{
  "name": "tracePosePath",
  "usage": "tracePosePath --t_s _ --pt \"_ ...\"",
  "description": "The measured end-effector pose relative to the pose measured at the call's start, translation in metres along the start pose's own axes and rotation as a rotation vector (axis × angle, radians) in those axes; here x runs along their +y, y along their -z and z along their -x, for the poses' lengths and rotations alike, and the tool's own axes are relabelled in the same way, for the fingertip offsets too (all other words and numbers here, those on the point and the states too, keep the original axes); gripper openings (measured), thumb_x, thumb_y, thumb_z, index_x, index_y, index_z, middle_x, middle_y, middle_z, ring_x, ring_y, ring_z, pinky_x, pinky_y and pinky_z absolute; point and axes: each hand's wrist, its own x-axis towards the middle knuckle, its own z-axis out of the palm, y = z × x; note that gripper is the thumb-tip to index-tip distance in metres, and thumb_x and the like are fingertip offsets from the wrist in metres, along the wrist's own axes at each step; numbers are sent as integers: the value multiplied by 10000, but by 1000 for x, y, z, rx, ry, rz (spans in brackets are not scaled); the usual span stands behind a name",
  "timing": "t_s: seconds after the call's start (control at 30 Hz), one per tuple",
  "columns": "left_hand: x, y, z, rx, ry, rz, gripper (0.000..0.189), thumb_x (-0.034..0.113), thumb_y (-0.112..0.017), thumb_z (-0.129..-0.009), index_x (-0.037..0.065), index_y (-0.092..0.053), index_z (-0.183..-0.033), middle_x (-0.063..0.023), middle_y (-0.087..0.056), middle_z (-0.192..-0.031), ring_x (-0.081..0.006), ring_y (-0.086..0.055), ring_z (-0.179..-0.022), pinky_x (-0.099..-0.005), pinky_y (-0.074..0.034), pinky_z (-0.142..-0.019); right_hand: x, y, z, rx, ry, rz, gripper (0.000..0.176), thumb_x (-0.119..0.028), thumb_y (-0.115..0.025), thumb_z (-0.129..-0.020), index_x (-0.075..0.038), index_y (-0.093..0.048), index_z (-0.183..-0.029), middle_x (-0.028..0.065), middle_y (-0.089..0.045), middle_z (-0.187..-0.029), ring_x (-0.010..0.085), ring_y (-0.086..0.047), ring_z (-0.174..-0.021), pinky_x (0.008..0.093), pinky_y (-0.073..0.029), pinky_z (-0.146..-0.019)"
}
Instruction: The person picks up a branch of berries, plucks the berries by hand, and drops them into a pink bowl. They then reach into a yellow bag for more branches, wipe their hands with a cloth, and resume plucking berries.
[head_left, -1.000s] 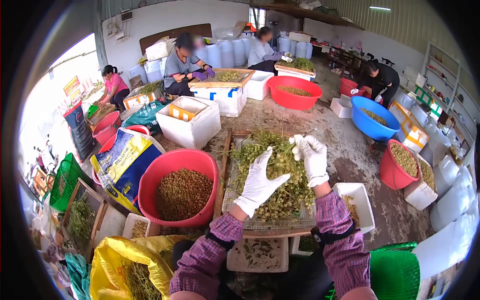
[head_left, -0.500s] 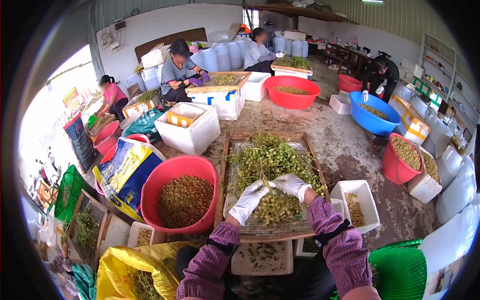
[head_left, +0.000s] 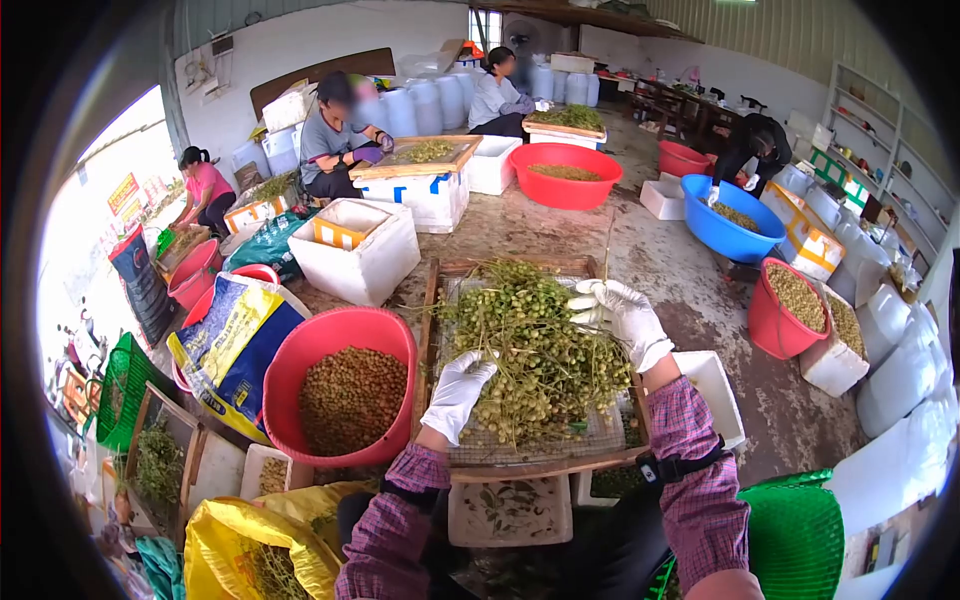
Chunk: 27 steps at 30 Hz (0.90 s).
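Note:
A heap of green stems with small round fruits lies on a wire mesh screen in a wooden frame. My left hand, in a white glove, is at the heap's left edge with its fingers bent in against the stems; what they hold, if anything, is hidden. At the upper right of the heap is my right hand, also gloved in white, its fingers spread over the stems. Beneath the frame sits a white tray with scattered leaves.
On the left stand a red tub of fruits and a yellow sack. A white foam box and green basket are at right. Several people work farther back, one over a blue tub.
My hands have moved apart from the middle of the heap, the right one up and rightward, the left one leftward. The bunched stems now lie spread. The whole view has shifted slightly.

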Motion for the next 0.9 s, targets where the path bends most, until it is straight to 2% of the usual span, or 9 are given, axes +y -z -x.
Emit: tracePosePath --t_s 0.13,0.2,0.27,0.33,0.43,0.53,0.67,0.77,0.9 --pt "-27 2 -5 39 -50 -31 245 150 -666 -835 12 -632 -1035 13 -611 -802 -70 -506 -705 -232 -431 -652 55 6 0 94 -158 277 358 -350 -532 -921 -33 -606 -1069 97 -667 -767 158 -601 -520 272 -481 -443" --pt "-33 0 -4 64 -43 -68 285 146 -673 -828 -11 -620 -1060 -23 -641 -876 -90 -548 -759 -232 -452 -704 73 -7 6 40 -627 200 441 -427 -579 -877 -16 -614 -1032 91 -653 -732 125 -539 -472 253 -425 -411" --pt "-30 -6 -3 123 1 -59 210 84 -663 -828 3 -639 -1021 -21 -648 -906 -82 -556 -804 -217 -452 -727 77 -29 28 -184 -574 356 487 -465 -628 -833 -9 -617 -1005 86 -644 -704 110 -497 -452 246 -378 -400" --pt "-25 -4 -1 109 -38 -28 237 95 -668 -826 10 -642 -1046 -14 -646 -912 -76 -551 -805 -217 -452 -729 84 -37 32 -306 -477 418 272 -221 -679 -830 -2 -635 -984 76 -639 -685 117 -534 -476 238 -419 -438" --pt "-1 5 13 -11 -97 6 259 119 -679 -822 28 -646 -1062 6 -629 -887 -62 -521 -792 -211 -437 -730 72 -18 20 -96 -284 275 178 -106 -645 -840 1 -633 -983 85 -644 -696 152 -626 -585 251 -512 -524" --pt "20 9 29 -106 -50 -69 289 140 -673 -828 30 -625 -1090 -39 -639 -948 -96 -536 -837 -229 -441 -737 74 -4 6 58 -109 117 165 -145 -646 -848 -16 -627 -950 82 -648 -748 134 -584 -525 234 -461 -472" --pt "17 -2 39 -187 -170 108 244 100 -678 -823 42 -643 -1057 8 -620 -942 -59 -515 -837 -216 -436 -749 81 -50 -4 11 -413 434 265 -217 -721 -793 -6 -642 -931 30 -596 -634 81 -475 -443 245 -367 -411" --pt "32 0 49 -202 -212 -73 258 92 -638 -854 41 -628 -1107 -9 -634 -1017 -69 -546 -868 -216 -446 -779 122 -51 -17 -49 -157 952 356 -336 -690 -815 13 -664 -884 59 -597 -585 83 -458 -426 280 -357 -419" --pt "39 17 53 -176 -56 251 298 60 -566 -890 12 -584 -1184 -72 -614 -1155 -130 -586 -982 -231 -455 -853 57 -60 -1 17 -170 622 291 -282 -665 -844 8 -666 -826 61 -608 -556 84 -479 -416 239 -346 -403"
